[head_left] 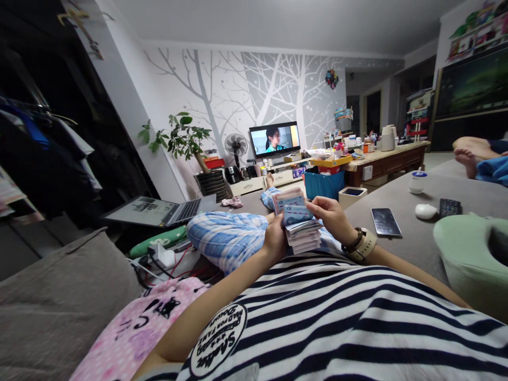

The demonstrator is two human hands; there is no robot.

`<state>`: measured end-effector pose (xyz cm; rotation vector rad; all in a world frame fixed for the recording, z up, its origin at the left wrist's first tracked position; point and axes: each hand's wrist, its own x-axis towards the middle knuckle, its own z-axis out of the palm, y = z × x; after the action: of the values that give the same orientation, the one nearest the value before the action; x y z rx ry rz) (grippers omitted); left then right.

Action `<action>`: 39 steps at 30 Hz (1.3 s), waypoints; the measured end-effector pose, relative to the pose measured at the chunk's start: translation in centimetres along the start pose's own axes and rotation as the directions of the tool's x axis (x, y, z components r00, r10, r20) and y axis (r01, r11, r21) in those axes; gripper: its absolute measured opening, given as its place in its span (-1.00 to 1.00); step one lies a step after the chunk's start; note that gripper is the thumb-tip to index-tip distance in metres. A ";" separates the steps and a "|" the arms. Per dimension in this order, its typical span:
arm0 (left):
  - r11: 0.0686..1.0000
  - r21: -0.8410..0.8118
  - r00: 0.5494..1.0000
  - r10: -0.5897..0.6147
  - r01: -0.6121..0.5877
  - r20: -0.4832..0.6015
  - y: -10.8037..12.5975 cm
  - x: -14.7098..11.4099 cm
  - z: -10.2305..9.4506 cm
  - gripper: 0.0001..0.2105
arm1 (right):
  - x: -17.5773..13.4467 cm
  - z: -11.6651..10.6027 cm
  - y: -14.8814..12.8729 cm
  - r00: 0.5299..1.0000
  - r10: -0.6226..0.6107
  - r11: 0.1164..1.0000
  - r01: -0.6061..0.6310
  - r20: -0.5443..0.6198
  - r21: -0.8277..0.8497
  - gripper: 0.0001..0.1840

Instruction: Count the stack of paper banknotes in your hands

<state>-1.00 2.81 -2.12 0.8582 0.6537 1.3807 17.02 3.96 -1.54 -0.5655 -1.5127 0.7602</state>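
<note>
From my head camera, I am lying back on a grey sofa (pixel 420 233) in my striped shirt (pixel 337 317). Both my hands are up over my tummy, near the middle of the picture. My left hand (pixel 274 238) is closed around the side of a thick stack of cards (pixel 299 225), with its fingers wrapped behind. My right hand (pixel 331 214) pinches the top card at its right edge, at about 3 o'clock from the stack. The top cards tilt up and fan out a bit, and the lower ones lie flat in a pile. The stack rests close to my knee in blue checked pants (pixel 226 238), which sits at 9 o'clock from it.

At 3 o'clock from my hands, the sofa seat is flat and open. A phone (pixel 386 221) lies there, well apart from my wrist. Farther right are a white mouse (pixel 425 211) and a remote (pixel 450 207), just beside each other. A green pillow (pixel 468 254) sits at the right edge.

At 9 o'clock, a laptop (pixel 162 210) stands open, well apart. At 12 o'clock, far off, a TV (pixel 274 138) glows by the wall.
</note>
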 end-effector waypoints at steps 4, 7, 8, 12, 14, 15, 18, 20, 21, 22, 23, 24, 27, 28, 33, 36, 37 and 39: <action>1.000 0.010 1.000 0.001 -0.001 -0.006 0.6 -0.7 0.5 -0.75 | -0.2 0.2 -0.2 1.000 0.015 1.000 -0.015 -0.002 0.015 -0.11; 0.999 0.027 1.000 0.021 -0.020 -0.019 0.8 -1.1 0.9 -0.77 | -0.2 0.3 -0.2 1.000 0.024 0.999 -0.024 -0.013 0.022 -0.11; 0.999 0.032 0.999 0.025 -0.024 -0.020 0.9 -1.2 1.0 -0.78 | -0.2 0.2 -0.1 1.000 0.024 1.000 -0.023 -0.014 0.021 -0.12; 0.999 0.030 0.999 0.036 -0.035 -0.031 0.9 -1.3 1.1 -0.78 | -0.2 0.1 0.1 1.000 0.017 1.000 -0.017 -0.009 0.014 -0.13; 0.999 0.022 0.999 0.036 -0.035 -0.033 0.9 -1.3 1.2 -0.77 | -0.1 0.1 0.1 1.000 0.015 1.000 -0.015 -0.006 0.012 -0.14; 0.999 0.020 0.999 0.036 -0.035 -0.030 0.9 -1.3 1.2 -0.76 | -0.1 0.1 0.1 1.000 0.014 1.000 -0.014 -0.006 0.011 -0.14; 0.999 0.026 0.999 0.039 -0.038 -0.024 0.9 -1.3 1.3 -0.72 | -0.1 0.1 0.1 1.000 0.012 1.000 -0.012 -0.009 0.009 -0.13; 0.998 0.030 0.998 0.049 -0.048 -0.030 0.8 -1.2 1.3 -0.69 | -0.1 0.1 0.0 1.000 0.010 1.000 -0.010 -0.007 0.007 -0.13; 0.998 0.029 0.998 0.055 -0.054 -0.032 0.8 -1.1 1.2 -0.68 | -0.1 0.1 0.0 1.000 0.008 1.000 -0.008 -0.006 0.007 -0.14; 0.998 0.025 0.998 0.061 -0.061 -0.032 0.7 -1.1 1.1 -0.67 | -0.1 0.1 0.0 1.000 0.006 1.000 -0.006 -0.005 0.006 -0.14; 0.998 0.021 0.998 0.064 -0.063 -0.030 0.7 -1.0 1.0 -0.67 | -0.1 0.1 0.0 1.000 0.005 1.000 -0.005 -0.004 0.007 -0.15; 0.998 0.015 0.998 0.063 -0.062 -0.025 0.6 -0.9 0.9 -0.67 | -0.1 0.1 0.0 1.000 0.007 1.000 -0.007 -0.005 0.009 -0.16; 0.999 0.007 0.999 0.049 -0.049 -0.014 0.5 -0.7 0.6 -0.70 | -0.2 0.2 -0.1 1.000 0.017 1.000 -0.017 -0.010 0.016 -0.17; 0.999 0.007 0.999 0.046 -0.046 -0.015 0.5 -0.6 0.5 -0.71 | -0.2 0.2 -0.1 1.000 0.020 1.000 -0.020 -0.012 0.018 -0.18; 1.000 0.011 1.000 0.010 -0.010 -0.010 0.5 -0.6 0.3 -0.71 | -0.2 0.2 -0.2 1.000 0.019 1.000 -0.018 -0.022 0.023 -0.16; 1.000 0.011 1.000 0.016 -0.016 -0.015 0.3 -0.5 0.2 -0.69 | -0.2 0.2 -0.1 1.000 0.017 1.000 -0.017 -0.012 0.021 -0.16; 0.999 0.013 0.999 0.032 -0.031 -0.022 0.2 -0.5 0.1 -0.68 | -0.2 0.1 0.0 1.000 0.016 1.000 -0.016 -0.008 0.019 -0.16; 0.998 0.020 0.997 0.064 -0.063 -0.033 0.1 -0.4 0.1 -0.66 | -0.1 0.1 0.1 1.000 0.012 1.000 -0.012 -0.007 0.016 -0.16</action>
<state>-1.02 2.41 -1.98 0.8787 0.6710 1.4510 16.95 3.90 -1.70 -0.5649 -1.4970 0.7784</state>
